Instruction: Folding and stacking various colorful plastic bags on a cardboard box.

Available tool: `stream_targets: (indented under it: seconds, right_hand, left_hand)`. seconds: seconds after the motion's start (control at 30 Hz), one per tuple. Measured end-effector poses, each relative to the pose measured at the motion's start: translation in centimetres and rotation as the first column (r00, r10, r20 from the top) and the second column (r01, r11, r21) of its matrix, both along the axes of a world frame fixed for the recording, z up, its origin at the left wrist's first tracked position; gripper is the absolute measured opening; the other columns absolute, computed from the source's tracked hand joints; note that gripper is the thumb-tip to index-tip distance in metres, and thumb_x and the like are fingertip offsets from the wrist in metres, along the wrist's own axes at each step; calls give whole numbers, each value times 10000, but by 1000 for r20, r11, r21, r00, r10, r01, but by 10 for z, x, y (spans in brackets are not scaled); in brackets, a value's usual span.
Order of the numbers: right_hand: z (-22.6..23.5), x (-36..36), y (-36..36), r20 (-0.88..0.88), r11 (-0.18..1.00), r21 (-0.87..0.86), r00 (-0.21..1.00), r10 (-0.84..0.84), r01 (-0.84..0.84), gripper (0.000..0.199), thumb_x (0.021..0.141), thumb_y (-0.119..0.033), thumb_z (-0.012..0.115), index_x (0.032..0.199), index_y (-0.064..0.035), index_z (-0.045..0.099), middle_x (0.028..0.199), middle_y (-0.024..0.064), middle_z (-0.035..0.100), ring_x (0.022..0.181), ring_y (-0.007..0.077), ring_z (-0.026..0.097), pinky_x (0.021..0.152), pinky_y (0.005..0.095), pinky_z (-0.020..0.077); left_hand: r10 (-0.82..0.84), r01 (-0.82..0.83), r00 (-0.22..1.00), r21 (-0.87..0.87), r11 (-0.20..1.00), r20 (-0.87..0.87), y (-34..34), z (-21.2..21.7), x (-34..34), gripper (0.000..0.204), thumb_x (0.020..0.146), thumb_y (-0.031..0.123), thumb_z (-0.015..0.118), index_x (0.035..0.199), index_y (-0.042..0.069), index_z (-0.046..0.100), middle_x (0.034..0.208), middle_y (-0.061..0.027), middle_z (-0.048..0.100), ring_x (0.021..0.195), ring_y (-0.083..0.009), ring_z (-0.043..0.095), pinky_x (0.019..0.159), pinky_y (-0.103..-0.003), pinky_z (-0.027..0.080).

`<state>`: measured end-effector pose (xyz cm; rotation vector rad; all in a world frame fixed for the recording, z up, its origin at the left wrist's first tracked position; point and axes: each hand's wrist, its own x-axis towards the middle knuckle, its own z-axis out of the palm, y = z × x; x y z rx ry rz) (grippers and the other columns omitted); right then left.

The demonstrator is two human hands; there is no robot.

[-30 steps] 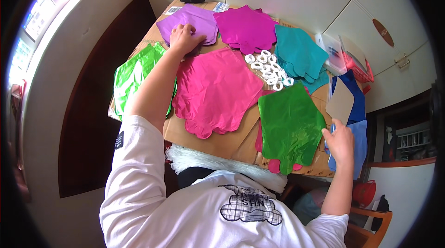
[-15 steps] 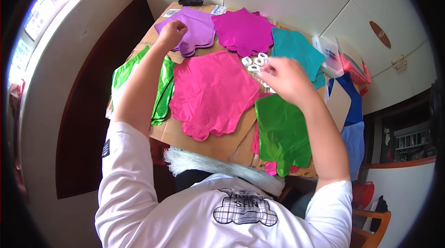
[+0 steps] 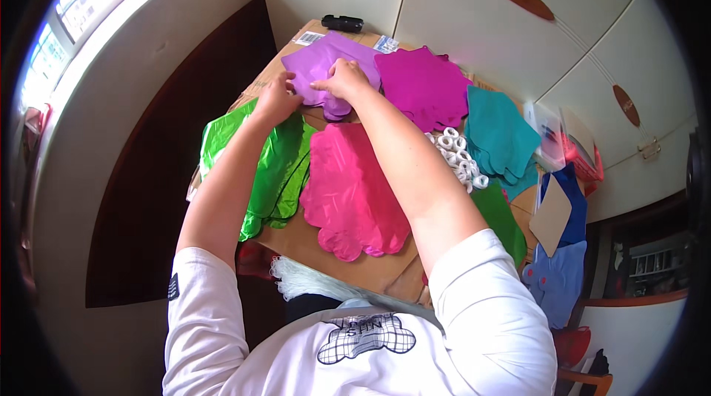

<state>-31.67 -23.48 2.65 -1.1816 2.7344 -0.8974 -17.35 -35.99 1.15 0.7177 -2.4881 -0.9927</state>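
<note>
A stack of shiny lilac sheets (image 3: 326, 51) with scalloped near edges, cut in a flower-like shape, lies at the far left of the cardboard-covered table. My left hand (image 3: 280, 102) is at its left edge, fingers curled in on the top sheet. Over the stack's middle, my right hand (image 3: 344, 80) bends its fingers together; whatever they may hold is too small to make out. Both hands are close, fingertips facing each other. Right of my right forearm sits a heap of small white rings (image 3: 461, 159).
Around the lilac stack lie green foil sheets (image 3: 259, 188), pink sheets (image 3: 352, 196), magenta sheets (image 3: 424, 85) and teal sheets (image 3: 500, 133). A black object (image 3: 342, 23) rests at the back edge. Clear boxes (image 3: 544, 137) stand at the right. White strands (image 3: 304, 277) hang along the near edge.
My right hand has left the white rings and moved left and away from me to the lilac stack. My left hand stays by that stack. The whole view has shifted a little.
</note>
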Motion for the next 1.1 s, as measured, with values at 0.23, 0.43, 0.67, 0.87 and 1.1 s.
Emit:
stream_targets:
  seconds: [0.23,0.43,0.67,0.87,1.1]
  right_hand:
    - [3,13,-8,96,966,260,995,-18,-8,633,657,-459,815,1118,-72,619,1225,156,557,1121,324,573,932,400,485]
    - [-15,0,-16,15,980,198,1000,-7,4,364,702,-393,787,866,-81,692,1056,112,649,1020,297,625,858,394,509]
    - [21,34,-5,65,951,294,994,86,-101,505,759,-402,745,1138,-83,649,1267,131,555,1134,315,583,945,452,465]
    - [-12,9,-15,42,983,184,999,17,-25,281,695,-344,788,893,-161,709,1004,95,669,943,250,649,807,382,512]
    - [-22,-14,-25,263,975,194,963,52,-105,245,734,-305,754,953,-196,729,1023,79,670,946,254,638,823,399,508]
  left_hand:
    - [-56,58,998,69,996,-33,-8,-2,8,604,731,127,739,1281,34,510,1092,-123,634,899,-175,634,788,-313,519]
    - [-70,67,997,-87,994,-34,5,6,7,641,713,183,736,1296,41,510,1125,-140,639,977,-257,635,878,-358,501]
    - [-105,105,994,19,994,-11,1,4,14,692,701,197,737,1327,54,478,1183,-135,629,1004,-258,630,901,-357,494]
    - [-138,138,990,-19,990,9,4,11,11,701,700,196,734,1334,58,469,1190,-142,626,1011,-267,629,905,-362,492]
    - [-79,69,996,-185,980,-47,9,12,4,677,702,241,745,1302,58,492,1204,-146,620,1082,-312,590,962,-383,450]
